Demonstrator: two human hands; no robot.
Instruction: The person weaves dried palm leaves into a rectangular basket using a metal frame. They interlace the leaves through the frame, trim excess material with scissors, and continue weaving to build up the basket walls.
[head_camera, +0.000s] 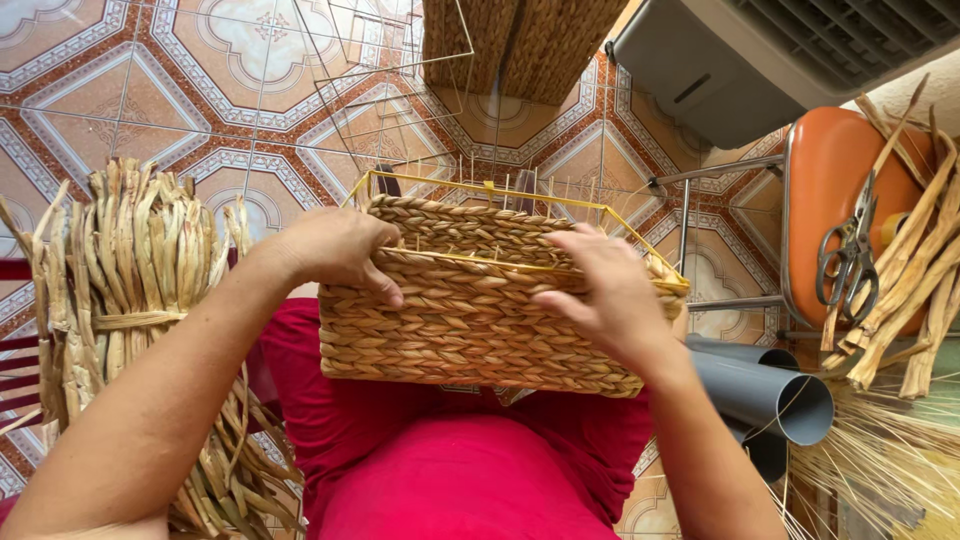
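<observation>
A half-woven rectangular basket of thick braided straw rests on the person's red lap, its yellow wire frame bare along the top. The left hand grips the upper left corner; the right hand presses curled fingers against the braids. Dried fibre bundle stands left; scissors lie right.

The basket is tan braided weave on a yellow wire frame. The garment is magenta, the floor tiles terracotta-and-cream ornamental, the stool seat orange, the pipes grey, the dried leaves pale straw.
</observation>
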